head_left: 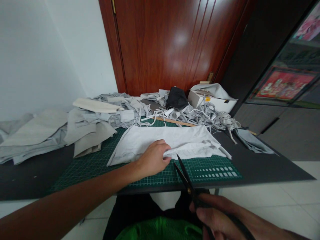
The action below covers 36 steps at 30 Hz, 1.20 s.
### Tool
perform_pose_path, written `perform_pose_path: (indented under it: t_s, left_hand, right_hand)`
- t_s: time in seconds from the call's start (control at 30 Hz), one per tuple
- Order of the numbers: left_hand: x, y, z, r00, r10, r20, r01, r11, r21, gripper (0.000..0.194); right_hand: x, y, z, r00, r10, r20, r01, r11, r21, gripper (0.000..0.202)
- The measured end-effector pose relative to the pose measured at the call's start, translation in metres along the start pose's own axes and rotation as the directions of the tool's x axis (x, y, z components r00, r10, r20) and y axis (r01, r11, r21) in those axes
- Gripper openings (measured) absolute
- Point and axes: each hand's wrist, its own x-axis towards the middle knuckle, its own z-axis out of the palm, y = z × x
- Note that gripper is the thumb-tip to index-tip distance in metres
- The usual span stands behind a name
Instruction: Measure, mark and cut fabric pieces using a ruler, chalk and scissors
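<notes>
A piece of white fabric (160,135) lies spread over a green cutting mat (150,178). My left hand (156,156) pinches the fabric's near edge between thumb and fingers, lifting a small fold. In my right hand (217,213) is a pair of black scissors (188,186), gripped by the handles. The scissor blades are parted and point away from me, their tips just right of my left hand and close to the fabric's near edge. I cannot see the blades touching the cloth.
Stacked grey and beige fabric pieces (92,130) cover the left side. Behind the mat are tangled fabric strips (207,113), a wooden ruler (172,122), a black cloth item (176,98) and a white box (215,101). Folded grey cloth (253,141) lies at the right. A wooden door (170,46) stands behind.
</notes>
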Motion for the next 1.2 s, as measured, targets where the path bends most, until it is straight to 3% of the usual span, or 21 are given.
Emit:
perform_pose_path:
  t_s: [0.17, 0.63, 0.83, 1.2]
  left_hand:
    - [0.002, 0.002, 0.004, 0.999, 0.009, -0.038, -0.01, 1.0, -0.021, 0.013]
    - [0.006, -0.003, 0.012, 0.988, 0.106, -0.116, -0.11, 0.994, -0.028, 0.018]
    - [0.006, -0.007, 0.014, 0.979, 0.156, -0.131, -0.158, 0.987, -0.006, 0.019]
    - [0.005, -0.006, 0.01, 0.963, 0.215, -0.163, -0.22, 0.976, -0.01, 0.018]
  right_hand:
    - [0.015, -0.005, 0.006, 0.996, 0.086, -0.004, -0.085, 0.985, 0.147, 0.07]
    - [0.045, -0.011, 0.002, 0.998, 0.058, 0.023, -0.063, 0.933, 0.356, 0.063]
    - [0.058, -0.014, 0.002, 0.999, 0.032, -0.014, -0.025, 0.928, 0.372, 0.058]
    - [0.067, -0.019, 0.002, 0.997, 0.019, -0.075, 0.009, 0.936, 0.352, 0.066]
